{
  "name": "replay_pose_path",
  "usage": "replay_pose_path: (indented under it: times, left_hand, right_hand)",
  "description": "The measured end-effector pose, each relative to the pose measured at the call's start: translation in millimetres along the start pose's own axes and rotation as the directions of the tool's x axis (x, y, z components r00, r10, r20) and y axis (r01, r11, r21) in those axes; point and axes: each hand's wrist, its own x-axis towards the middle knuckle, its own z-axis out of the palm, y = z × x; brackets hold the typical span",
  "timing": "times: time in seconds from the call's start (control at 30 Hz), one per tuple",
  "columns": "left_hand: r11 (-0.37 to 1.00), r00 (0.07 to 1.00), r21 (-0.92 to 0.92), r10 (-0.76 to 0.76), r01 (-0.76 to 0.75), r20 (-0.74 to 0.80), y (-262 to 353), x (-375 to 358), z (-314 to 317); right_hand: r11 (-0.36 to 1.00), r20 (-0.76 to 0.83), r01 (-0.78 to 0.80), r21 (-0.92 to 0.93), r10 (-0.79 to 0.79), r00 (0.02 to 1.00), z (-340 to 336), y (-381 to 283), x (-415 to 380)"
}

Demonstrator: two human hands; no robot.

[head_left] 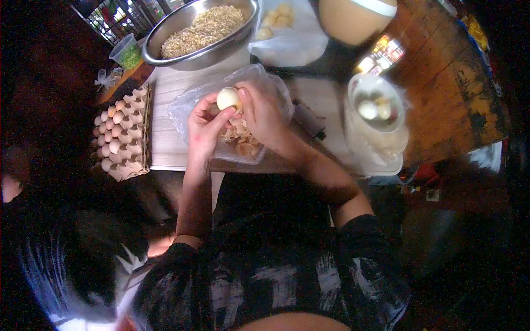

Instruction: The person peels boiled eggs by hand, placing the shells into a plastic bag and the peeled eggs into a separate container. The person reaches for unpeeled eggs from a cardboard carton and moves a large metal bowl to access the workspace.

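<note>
A pale, smooth egg (228, 99) is held up between both hands, and it looks at least partly peeled. My left hand (205, 122) has its fingers closed round the egg from the left, thumb across the front. From the right, my right hand (261, 113) is closed against the egg, its thumb at the upper edge and its other fingers partly hidden. Below them lie broken eggshells (245, 142) in a clear plastic bag (182, 107) spread open on the light board.
At left stands an egg carton (135, 144) with several eggs. A metal basin (156, 52) of husk-like grains and a plastic bag (295, 47) of pale round items lie behind. A white bowl (393, 88) with eggs is at right. Another person's dark sleeve (83, 243) shows lower left.
</note>
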Motion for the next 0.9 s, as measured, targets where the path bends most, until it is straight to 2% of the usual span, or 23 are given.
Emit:
replay_pose_path:
  times: [0.07, 0.17, 0.27, 0.4, 0.47, 0.6, 0.8, 0.9]
  left_hand:
    - [0.999, 0.999, -0.020, 0.032, -0.032, 0.009, -3.8, 0.4, -2.8]
    - [0.998, 1.000, -0.055, 0.009, -0.008, 0.028, 0.2, -0.9, -0.6]
    - [0.999, 0.999, -0.042, -0.009, 0.011, 0.034, 1.1, -0.4, -1.3]
    - [0.996, 0.999, -0.085, -0.037, 0.038, 0.005, 8.6, -2.0, 7.0]
    - [1.000, 1.000, -0.006, 0.000, 0.000, 0.002, 7.2, -4.7, 7.9]
    - [0.999, 0.999, -0.002, -0.035, 0.035, 0.004, 9.1, -6.6, 4.1]
    - [0.998, 0.997, 0.013, -0.064, 0.063, 0.048, 7.6, -7.6, -3.2]
    - [0.996, 0.997, -0.074, -0.039, 0.043, 0.064, 7.7, -7.2, -4.0]
  right_hand:
    - [0.999, -0.021, -0.044, 0.032, 0.044, 0.999, 1.1, -0.6, -0.4]
    - [0.999, -0.029, -0.044, -0.014, 0.044, 0.999, 2.0, 4.9, -0.1]
    - [0.999, -0.059, -0.025, 0.023, 0.026, 0.998, 0.8, 5.3, 2.5]
    - [0.999, -0.005, 0.015, 0.045, -0.014, 1.000, -5.9, 3.0, 7.7]
    - [0.999, 0.046, 0.051, -0.019, -0.050, 0.998, -6.6, 3.3, 7.6]
    - [0.988, 0.005, 0.125, -0.090, -0.125, 0.992, -3.1, 3.8, 4.6]
    - [0.999, -0.026, 0.038, 0.016, -0.037, 0.999, 1.6, 8.1, 2.4]
    - [1.000, -0.026, 0.005, -0.001, -0.005, 1.000, -1.5, 3.6, 4.7]
